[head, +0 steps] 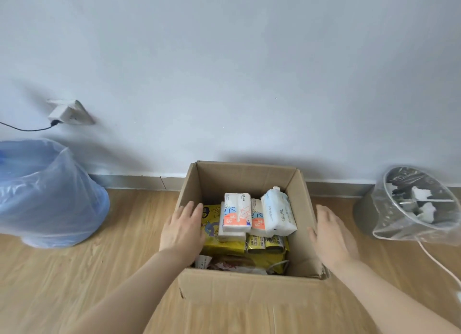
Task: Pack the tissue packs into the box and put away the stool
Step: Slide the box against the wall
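An open cardboard box stands on the wooden floor against the wall. Inside lie white tissue packs with orange and blue print, a pale blue tissue pack leaning at the right, and yellow packages beneath them. My left hand rests flat over the box's left wall, fingers spread, holding nothing. My right hand is flat against the outside of the right wall, also holding nothing. No stool is in view.
A bin lined with a blue plastic bag stands at the left. At the right is a grey bin with a clear liner and a white cable on the floor. A wall socket with a plug is at upper left.
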